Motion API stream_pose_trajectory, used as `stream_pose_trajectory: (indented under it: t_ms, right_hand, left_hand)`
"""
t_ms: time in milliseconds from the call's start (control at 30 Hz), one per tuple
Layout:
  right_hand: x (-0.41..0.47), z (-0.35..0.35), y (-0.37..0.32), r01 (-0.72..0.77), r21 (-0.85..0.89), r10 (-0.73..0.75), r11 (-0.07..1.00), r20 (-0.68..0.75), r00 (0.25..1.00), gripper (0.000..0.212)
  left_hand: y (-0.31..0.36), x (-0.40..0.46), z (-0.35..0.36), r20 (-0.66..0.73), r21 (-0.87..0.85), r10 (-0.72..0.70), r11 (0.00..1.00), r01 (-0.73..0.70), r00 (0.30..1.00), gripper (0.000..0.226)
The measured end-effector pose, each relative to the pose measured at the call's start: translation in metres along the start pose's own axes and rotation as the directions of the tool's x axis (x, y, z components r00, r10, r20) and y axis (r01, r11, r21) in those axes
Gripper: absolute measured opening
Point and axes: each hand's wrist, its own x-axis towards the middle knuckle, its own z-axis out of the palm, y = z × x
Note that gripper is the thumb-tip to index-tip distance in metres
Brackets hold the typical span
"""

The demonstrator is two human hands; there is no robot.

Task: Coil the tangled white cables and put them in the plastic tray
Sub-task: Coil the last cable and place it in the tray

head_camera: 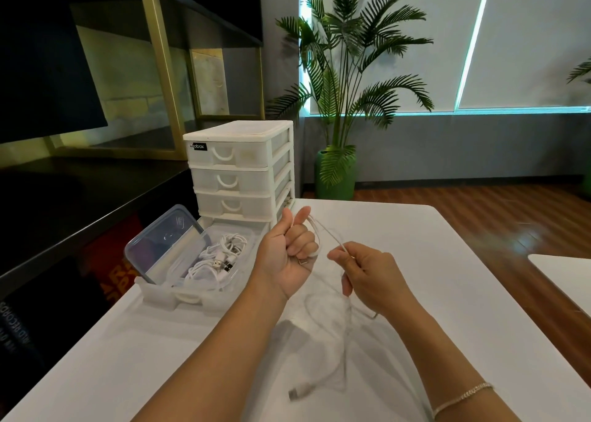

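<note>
Holding a white cable (332,335) between both hands, I record this state. My left hand (292,252) is raised above the table (447,293), palm toward me, fingers curled round one stretch of the cable, thumb up. From that fist the cable runs right to my right hand (367,274), which pinches it between thumb and forefinger; the other fingers are loosely bent. Below the right hand the cable drops in slack loops onto the table and ends in a plug (299,392) lying near the near edge, between my forearms. The plug is blurred; its type cannot be told.

The tray (160,296) stands at the left edge of the table, just in front of a white drawer unit (240,172). Inside it lies a bundle of white cables (217,261) with two USB plugs showing. A clear lid (166,239) leans in the tray's left part, tilted up against its far-left side. Whether the tray touches the drawer unit cannot be told.

A thin bracelet (463,396) sits on my right wrist. Beyond the far edge stands a palm (345,69) in a green pot.
</note>
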Motion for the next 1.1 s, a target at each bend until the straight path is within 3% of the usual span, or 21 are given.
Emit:
stream_pose_trajectory:
  t_ms: [267, 367, 433, 500, 600, 767, 833, 933, 1033, 1100]
  right_hand:
    - [-0.003, 0.0, 0.0, 0.103, -0.227, -0.087, 0.968, 0.077, 0.993, 0.03]
    - [-0.004, 0.001, -0.002, 0.127, -0.286, -0.111, 0.95, 0.07, 0.991, 0.028]
    - [-0.005, 0.0, -0.004, 0.132, -0.313, -0.117, 0.941, 0.068, 0.991, 0.026]
    - [-0.005, 0.0, -0.006, 0.143, -0.35, -0.125, 0.926, 0.073, 0.989, 0.026]
    - [-0.005, -0.002, -0.008, 0.145, -0.387, -0.133, 0.911, 0.057, 0.989, 0.026]
    - [-0.006, -0.003, -0.012, 0.121, -0.412, -0.125, 0.903, 0.017, 0.992, 0.023]
    - [-0.006, -0.002, -0.013, 0.098, -0.41, -0.105, 0.907, 0.005, 0.994, 0.02]
    - [-0.006, -0.004, -0.014, 0.068, -0.403, -0.077, 0.913, -0.008, 0.997, 0.018]
    - [-0.006, -0.008, -0.016, 0.043, -0.387, -0.059, 0.921, -0.03, 0.998, 0.018]
    - [-0.005, -0.01, -0.018, 0.04, -0.388, -0.059, 0.921, -0.038, 0.998, 0.016]
  left_hand:
    - [-0.003, 0.002, 0.002, -0.028, -0.04, 0.057, 0.998, -0.058, 0.998, 0.04]
    - [-0.005, 0.003, 0.001, -0.057, 0.083, 0.089, 0.993, -0.084, 0.994, 0.037]
    - [-0.008, 0.002, 0.001, -0.065, 0.265, 0.127, 0.958, -0.106, 0.99, 0.031]
    - [-0.012, -0.001, 0.004, -0.066, 0.489, 0.177, 0.864, -0.123, 0.982, 0.023]
    - [-0.016, -0.006, 0.008, -0.059, 0.72, 0.228, 0.684, -0.117, 0.972, 0.03]
    - [-0.019, -0.004, 0.005, -0.021, 0.866, 0.271, 0.486, -0.118, 0.962, 0.028]
    - [-0.021, -0.003, 0.003, 0.02, 0.922, 0.265, 0.368, -0.12, 0.964, 0.04]
    - [-0.022, -0.004, 0.004, 0.069, 0.962, 0.261, 0.239, -0.133, 0.963, 0.043]
    - [-0.022, -0.003, 0.0, 0.092, 0.993, 0.254, 0.045, -0.107, 0.963, 0.042]
    - [-0.023, -0.005, 0.0, 0.113, 0.994, 0.212, -0.013, -0.112, 0.971, 0.043]
